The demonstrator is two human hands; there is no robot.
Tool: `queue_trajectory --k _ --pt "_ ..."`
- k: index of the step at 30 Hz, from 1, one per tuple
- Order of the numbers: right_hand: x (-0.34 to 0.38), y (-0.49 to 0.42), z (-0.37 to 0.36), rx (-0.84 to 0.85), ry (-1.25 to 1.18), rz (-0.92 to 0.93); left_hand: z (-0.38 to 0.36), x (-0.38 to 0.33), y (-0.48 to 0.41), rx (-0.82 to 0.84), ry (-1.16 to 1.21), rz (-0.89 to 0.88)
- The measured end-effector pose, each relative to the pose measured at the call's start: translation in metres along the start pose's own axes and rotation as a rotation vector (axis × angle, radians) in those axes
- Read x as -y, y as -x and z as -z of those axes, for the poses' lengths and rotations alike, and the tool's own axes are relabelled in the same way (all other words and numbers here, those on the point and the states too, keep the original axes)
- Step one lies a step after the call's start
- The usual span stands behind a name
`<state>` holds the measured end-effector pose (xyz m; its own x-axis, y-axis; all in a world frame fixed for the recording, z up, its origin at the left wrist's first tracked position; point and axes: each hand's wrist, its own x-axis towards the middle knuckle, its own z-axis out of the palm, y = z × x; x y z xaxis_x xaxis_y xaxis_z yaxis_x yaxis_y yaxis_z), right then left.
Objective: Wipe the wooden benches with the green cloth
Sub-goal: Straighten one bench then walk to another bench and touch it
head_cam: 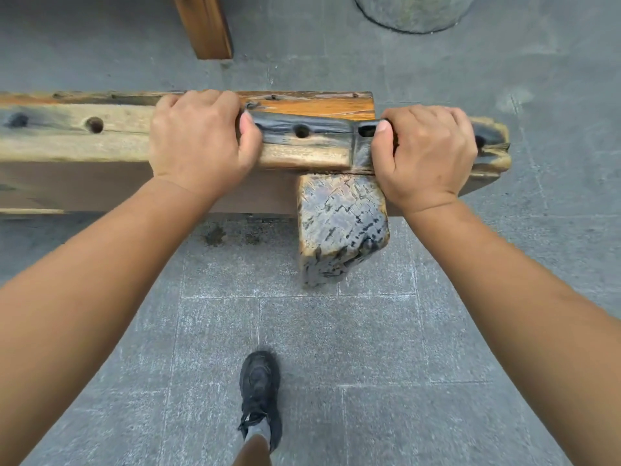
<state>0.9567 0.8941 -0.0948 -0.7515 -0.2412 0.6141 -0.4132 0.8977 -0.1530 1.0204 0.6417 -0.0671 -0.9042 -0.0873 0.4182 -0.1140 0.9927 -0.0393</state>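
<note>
A rough wooden bench (pixel 302 139) runs across the head view, its near beam weathered, partly blackened and drilled with round holes. A thick charred leg (pixel 342 227) slants down from it to the floor. My left hand (pixel 198 139) grips the near beam left of the leg, fingers curled over the top. My right hand (pixel 426 153) grips the same beam near its right end. No green cloth shows in either hand or anywhere in view.
Grey stone paving (pixel 336 331) lies all around. My black shoe (pixel 260 395) stands on it below the bench. A brown wooden post (pixel 208 25) rises beyond the bench, and a round stone base (pixel 413 11) sits at the top right.
</note>
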Motion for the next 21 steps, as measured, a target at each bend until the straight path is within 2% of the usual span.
queue_trajectory --k 13,21 --pt "-0.005 -0.021 -0.007 0.034 0.004 -0.014 -0.003 -0.005 -0.018 0.046 -0.017 0.012" --pt "-0.008 -0.023 -0.008 0.185 0.119 -0.020 -0.001 -0.005 -0.019 0.138 -0.033 0.017"
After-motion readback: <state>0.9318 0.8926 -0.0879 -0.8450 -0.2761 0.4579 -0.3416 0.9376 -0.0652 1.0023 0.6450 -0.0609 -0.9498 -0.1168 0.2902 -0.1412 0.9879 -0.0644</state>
